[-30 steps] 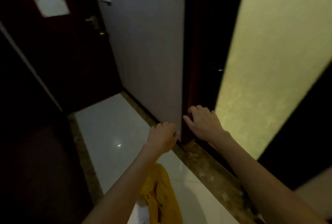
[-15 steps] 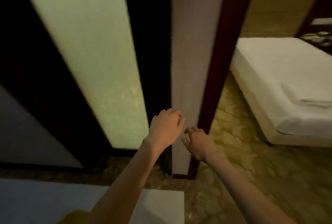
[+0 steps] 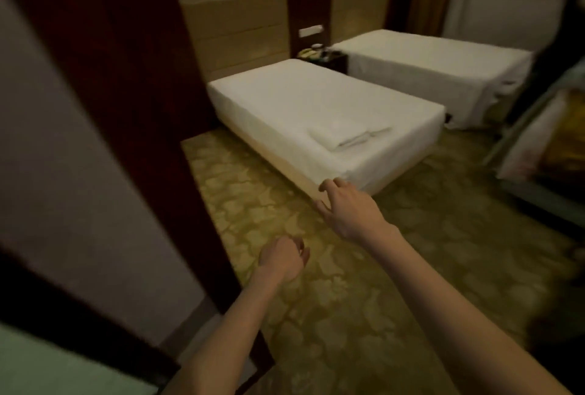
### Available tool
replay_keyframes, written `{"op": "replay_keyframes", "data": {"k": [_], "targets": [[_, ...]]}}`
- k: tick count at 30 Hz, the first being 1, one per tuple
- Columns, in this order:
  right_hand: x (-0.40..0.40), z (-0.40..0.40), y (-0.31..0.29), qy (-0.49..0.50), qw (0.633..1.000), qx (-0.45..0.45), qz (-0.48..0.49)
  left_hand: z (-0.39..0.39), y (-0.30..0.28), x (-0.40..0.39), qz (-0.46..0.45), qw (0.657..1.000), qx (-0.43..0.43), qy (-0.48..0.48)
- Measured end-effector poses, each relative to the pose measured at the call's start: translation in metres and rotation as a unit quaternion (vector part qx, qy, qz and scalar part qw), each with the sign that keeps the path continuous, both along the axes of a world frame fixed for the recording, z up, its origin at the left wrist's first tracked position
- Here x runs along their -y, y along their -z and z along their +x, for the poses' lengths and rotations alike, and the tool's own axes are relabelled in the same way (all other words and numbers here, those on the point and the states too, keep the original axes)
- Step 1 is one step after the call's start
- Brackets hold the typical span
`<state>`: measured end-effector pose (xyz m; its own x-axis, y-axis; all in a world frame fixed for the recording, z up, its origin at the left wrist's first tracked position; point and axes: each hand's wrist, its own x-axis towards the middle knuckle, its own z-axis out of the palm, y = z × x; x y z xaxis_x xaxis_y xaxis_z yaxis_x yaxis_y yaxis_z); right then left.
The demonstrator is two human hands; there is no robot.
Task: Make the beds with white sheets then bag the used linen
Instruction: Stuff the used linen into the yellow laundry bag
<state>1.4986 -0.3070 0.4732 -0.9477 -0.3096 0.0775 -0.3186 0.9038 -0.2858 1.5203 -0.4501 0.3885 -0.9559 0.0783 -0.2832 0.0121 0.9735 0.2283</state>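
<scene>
— Were your hands holding anything?
— No. My left hand (image 3: 283, 257) and right hand (image 3: 346, 204) hung loose and empty; folded linen (image 3: 345, 136), probably a sheet, waited on the near bed (image 3: 300, 100) for spreading.

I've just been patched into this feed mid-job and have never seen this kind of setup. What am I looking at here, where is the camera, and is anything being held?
There is no machine: a person wears one wide-angle camera on the head, looking forward and down, so the two bare arms reaching out from the bottom edge are theirs. The left hand hangs loosely curled and the right hand is spread; neither holds anything. They stand at a dark door frame on patterned carpet. Ahead are two beds covered in white: the near bed, with a folded white sheet lying on it, and the far bed. A dark nightstand stands between them, with small items too blurred to name.
</scene>
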Motion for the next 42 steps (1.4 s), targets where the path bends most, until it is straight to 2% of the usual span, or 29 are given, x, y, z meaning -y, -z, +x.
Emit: {"op": "replay_keyframes", "data": {"k": [3, 8, 13, 17, 20, 24, 31, 35, 39, 42], "targets": [[-0.032, -0.031, 0.009, 0.055, 0.998, 0.003, -0.003, -0.048, 0.003, -0.035, -0.001, 0.999, -0.012, 0.041], [-0.083, -0.099, 0.063, 0.12, 0.989, 0.084, 0.027, -0.137, 0.002, -0.09, 0.022, 0.996, -0.034, 0.08], [-0.129, -0.189, 0.098, 0.119, 0.978, 0.166, 0.043, -0.24, -0.038, -0.138, 0.048, 0.988, -0.128, 0.075], [-0.164, -0.258, 0.102, 0.086, 0.98, 0.174, 0.04, -0.304, -0.063, -0.159, 0.042, 0.983, -0.171, 0.05], [-0.187, -0.304, 0.093, 0.069, 0.982, 0.173, 0.034, -0.346, -0.06, -0.172, 0.023, 0.988, -0.149, 0.032], [-0.217, -0.38, 0.079, 0.081, 0.987, 0.133, 0.048, -0.405, -0.026, -0.195, -0.016, 0.995, -0.1, 0.026], [-0.245, -0.501, 0.045, 0.08, 0.994, 0.072, 0.025, -0.516, 0.027, -0.237, -0.02, 0.999, -0.023, 0.026], [-0.274, -0.571, 0.03, 0.098, 0.995, 0.026, 0.001, -0.588, 0.042, -0.269, -0.029, 0.998, -0.011, 0.053], [-0.315, -0.63, 0.049, 0.103, 0.995, 0.015, 0.009, -0.647, 0.049, -0.32, -0.035, 0.997, 0.001, 0.074], [-0.355, -0.673, 0.087, 0.103, 0.991, 0.069, 0.043, -0.7, 0.046, -0.361, -0.034, 0.997, -0.025, 0.071]]}}
